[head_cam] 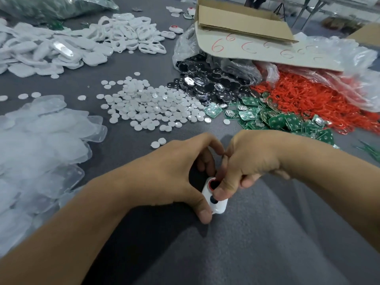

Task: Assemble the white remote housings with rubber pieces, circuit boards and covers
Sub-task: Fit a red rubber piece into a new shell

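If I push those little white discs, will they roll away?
Probably not far: the white discs lie flat and look thin, so they would likely slide. The grey table cover looks fuzzy, which should slow them. They seem tiny and light, so a nudge may scatter many.

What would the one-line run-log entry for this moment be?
left hand: grips white remote housing | right hand: holds it, thumb pressing its face | on table: green circuit boards, white round discs, red rubber rings
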Tool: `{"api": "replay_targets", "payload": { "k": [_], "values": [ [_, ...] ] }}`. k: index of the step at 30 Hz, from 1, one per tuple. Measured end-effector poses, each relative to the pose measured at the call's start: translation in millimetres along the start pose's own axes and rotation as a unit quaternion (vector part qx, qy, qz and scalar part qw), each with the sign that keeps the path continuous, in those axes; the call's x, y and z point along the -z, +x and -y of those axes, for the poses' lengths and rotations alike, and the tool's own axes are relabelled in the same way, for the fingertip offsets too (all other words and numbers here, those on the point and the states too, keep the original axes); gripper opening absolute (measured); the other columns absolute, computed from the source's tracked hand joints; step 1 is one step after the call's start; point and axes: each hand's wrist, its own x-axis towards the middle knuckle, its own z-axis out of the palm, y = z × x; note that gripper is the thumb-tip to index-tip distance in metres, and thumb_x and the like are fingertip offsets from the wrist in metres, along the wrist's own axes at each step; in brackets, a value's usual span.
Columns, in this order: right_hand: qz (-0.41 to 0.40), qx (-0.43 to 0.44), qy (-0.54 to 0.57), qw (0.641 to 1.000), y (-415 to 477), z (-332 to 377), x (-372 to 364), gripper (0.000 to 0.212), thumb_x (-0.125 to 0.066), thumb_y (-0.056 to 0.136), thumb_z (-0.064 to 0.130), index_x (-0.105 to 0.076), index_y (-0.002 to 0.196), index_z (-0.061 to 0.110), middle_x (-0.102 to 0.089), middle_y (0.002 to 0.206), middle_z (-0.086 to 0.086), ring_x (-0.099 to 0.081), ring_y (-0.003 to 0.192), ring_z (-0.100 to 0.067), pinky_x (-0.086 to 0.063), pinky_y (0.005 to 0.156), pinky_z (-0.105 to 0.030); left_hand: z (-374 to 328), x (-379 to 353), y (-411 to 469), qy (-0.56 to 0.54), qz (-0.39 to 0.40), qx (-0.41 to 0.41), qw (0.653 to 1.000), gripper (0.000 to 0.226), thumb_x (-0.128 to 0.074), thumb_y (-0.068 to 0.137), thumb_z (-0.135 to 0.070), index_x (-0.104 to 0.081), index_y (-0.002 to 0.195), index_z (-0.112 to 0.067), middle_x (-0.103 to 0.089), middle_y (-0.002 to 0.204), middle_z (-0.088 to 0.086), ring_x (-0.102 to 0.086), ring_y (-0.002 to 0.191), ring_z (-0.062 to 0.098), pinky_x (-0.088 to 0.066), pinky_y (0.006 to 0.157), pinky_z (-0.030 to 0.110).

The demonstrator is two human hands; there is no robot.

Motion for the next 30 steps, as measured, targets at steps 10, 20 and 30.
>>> {"api": "replay_targets", "payload": {
  "k": [10,20,30],
  "values": [
    [-0.043,-0.006,-0.004,0.999,0,4,-3,0.029,-0.097,0.055,0.025,-0.071,0.063,0.016,-0.062,0.057,0.006,-0.056,0.044,-0.001,-0.049,0.053,-0.013,-7,0,-3,0.003,0.001,0.010,1.000,0.082,-0.103,0.043,-0.031,-0.053,0.107,-0.039,-0.067,0.098,-0.022,-0.060,0.091,-0.001,-0.043,0.071,0.009],
    [-0.230,0.132,0.085,0.961,-28,-38,-40,0.021,-0.095,0.058,0.031,-0.077,0.067,0.025,-0.069,0.055,-0.002,-0.064,0.047,-0.010,-0.052,0.052,-0.025,-11,3,-7,0.059,-0.010,-0.007,0.998,0.042,-0.095,0.059,-0.044,-0.070,0.093,-0.038,-0.069,0.088,-0.020,-0.063,0.082,-0.002,-0.047,0.067,0.014],
    [-0.363,0.219,0.034,0.905,-32,-57,-73,0.014,-0.083,0.080,0.015,-0.075,0.073,0.025,-0.066,0.074,0.016,-0.062,0.076,0.002,-0.043,0.069,-0.010,-8,-5,2,0.031,-0.084,0.024,0.996,0.008,-0.084,0.082,-0.024,-0.080,0.087,-0.030,-0.075,0.080,-0.018,-0.068,0.081,-0.006,-0.053,0.078,0.018]
  ]
}}
